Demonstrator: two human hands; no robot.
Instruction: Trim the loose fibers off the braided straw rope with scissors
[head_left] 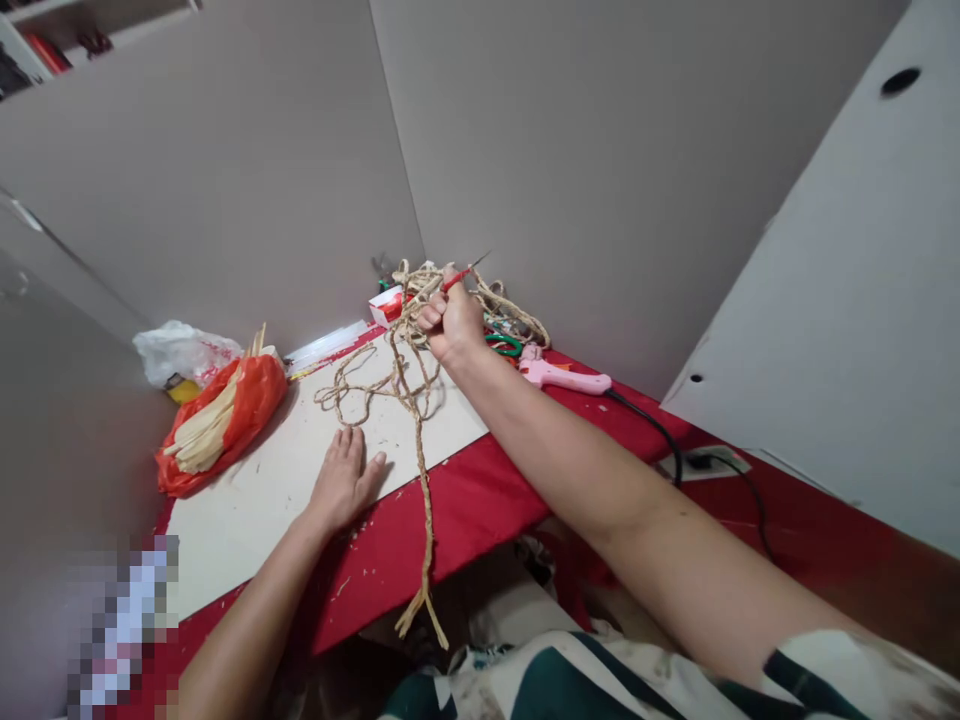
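Note:
My left hand (343,480) lies flat on the front part of a white board (281,480), fingers stretched out, holding nothing. At the back of the table, my right hand (457,318) is closed around a slim red-handled tool (456,280) with a thin pointed metal tip. Its exact kind is too small to tell. Around that hand lies a heap of braided straw cord (517,308). From the heap a braid (425,490) runs forward over the board and hangs past the table's front edge, its end split into loose strands. Loops of thinner cord (341,395) lie beyond my left hand.
A pink glue gun (570,378) with a black cable (652,425) lies right of the heap, near green-handled scissors (504,345). At left sit a red plastic bag (255,405) of pale straw strips and a white plastic bag (180,350). Grey walls (247,180) close in the back.

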